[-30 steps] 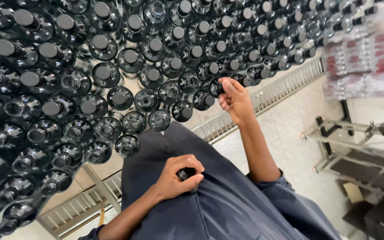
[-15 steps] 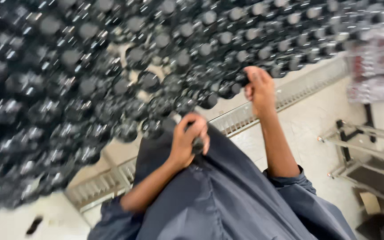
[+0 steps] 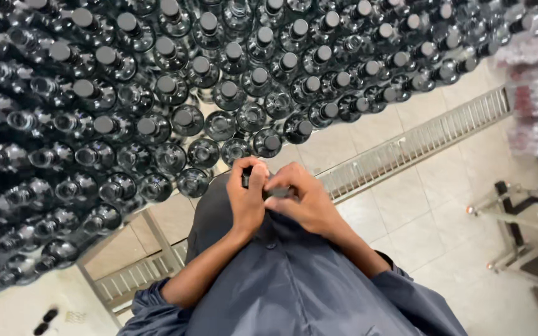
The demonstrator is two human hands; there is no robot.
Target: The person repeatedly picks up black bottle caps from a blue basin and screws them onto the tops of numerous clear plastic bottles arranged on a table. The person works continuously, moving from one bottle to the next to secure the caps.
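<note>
**Both hands now on one bottle, right at the table edge**

So a moment ago the right hand was out among the rows of clear glass bottles. Now it's pulled back and clamped on a bottle just below the near edge of that packed table, while the left hand pinches a black cap onto its top. Looks like capping has started.

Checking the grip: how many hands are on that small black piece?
2. The left hand pinches the small black piece from one side, the right hand from the other, near the glass bottles; it is mostly hidden.
</note>
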